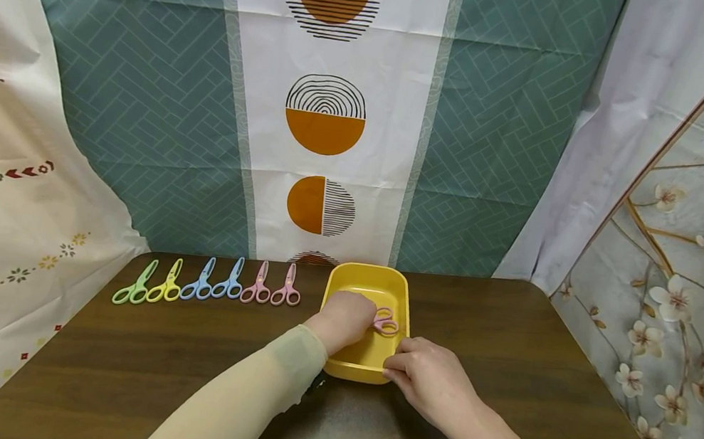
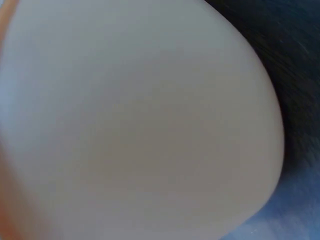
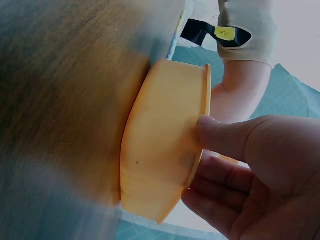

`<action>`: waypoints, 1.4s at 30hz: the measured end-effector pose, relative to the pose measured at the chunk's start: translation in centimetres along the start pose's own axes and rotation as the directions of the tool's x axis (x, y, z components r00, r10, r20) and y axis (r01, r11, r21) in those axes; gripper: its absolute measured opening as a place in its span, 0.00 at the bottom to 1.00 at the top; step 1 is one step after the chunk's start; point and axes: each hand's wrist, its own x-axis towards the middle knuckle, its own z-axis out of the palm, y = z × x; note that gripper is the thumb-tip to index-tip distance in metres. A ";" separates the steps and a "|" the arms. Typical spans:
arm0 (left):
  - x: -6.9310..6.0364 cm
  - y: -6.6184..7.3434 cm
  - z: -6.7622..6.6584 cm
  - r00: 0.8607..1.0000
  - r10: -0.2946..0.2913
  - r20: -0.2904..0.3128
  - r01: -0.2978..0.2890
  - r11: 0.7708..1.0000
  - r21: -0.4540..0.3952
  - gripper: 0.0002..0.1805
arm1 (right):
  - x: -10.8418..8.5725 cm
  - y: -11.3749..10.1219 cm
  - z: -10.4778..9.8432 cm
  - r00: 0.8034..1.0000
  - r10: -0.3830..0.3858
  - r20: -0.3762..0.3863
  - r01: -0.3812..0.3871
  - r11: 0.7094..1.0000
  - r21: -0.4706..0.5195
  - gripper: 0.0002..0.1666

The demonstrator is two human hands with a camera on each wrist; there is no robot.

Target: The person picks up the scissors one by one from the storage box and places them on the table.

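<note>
A yellow tray (image 1: 357, 372) sits on the table. My left hand (image 1: 348, 317) reaches down into it, fingers curled at a pair of pink scissors (image 1: 387, 323); the loops stick out to the right, while the blades and my fingertips are hidden beneath the hand. With thumb and fingers, my right hand (image 1: 428, 378) pinches the tray's near right corner. In the right wrist view, the thumb of the right hand (image 3: 260, 165) presses the outside of the tray (image 3: 160, 145) and the fingers go over its rim. A blurred pale surface fills most of the left wrist view.
Along the back left of the dark wooden table (image 1: 196, 353) lies a row of scissors: green scissors (image 1: 137, 291), yellow scissors (image 1: 165, 290), two blue ones and two pink ones. A patterned curtain (image 1: 494, 156) hangs behind the table edge, with more cloth at both sides.
</note>
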 end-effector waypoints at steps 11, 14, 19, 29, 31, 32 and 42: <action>-0.3 -0.3 -0.8 0.998 -0.022 -0.058 0.018 0.998 -0.059 0.07 | -0.1 0.1 0.1 1.000 -0.017 -0.022 0.017 1.000 -0.003 0.07; -0.4 -0.5 -1.2 0.998 -0.038 -0.048 0.034 0.996 -0.083 0.06 | -0.2 0.1 0.2 0.999 -0.020 -0.028 0.020 1.000 -0.004 0.07; -0.9 -1.0 -1.7 0.997 -0.056 -0.057 0.050 0.993 -0.105 0.02 | -0.2 0.1 0.2 0.999 -0.019 -0.027 0.019 1.000 -0.005 0.07; -2.8 -2.8 -3.2 0.991 -0.089 -0.104 0.071 0.984 -0.161 0.06 | 0.0 0.1 0.0 1.000 -0.001 -0.008 0.002 1.000 0.007 0.07; -3.4 -3.0 -3.4 0.988 -0.090 -0.122 0.068 0.983 -0.173 0.06 | 0.0 0.1 0.0 1.000 0.003 -0.003 -0.003 1.000 0.007 0.06; -3.6 -3.1 -3.4 0.987 -0.090 -0.132 0.065 0.982 -0.177 0.06 | 0.0 0.1 0.0 1.000 0.005 0.001 -0.005 1.000 0.007 0.06; -6.5 -4.3 -3.0 0.966 -0.108 -0.235 0.053 0.972 -0.230 0.06 | 0.0 0.1 -0.1 1.000 0.010 0.004 -0.010 1.000 0.012 0.06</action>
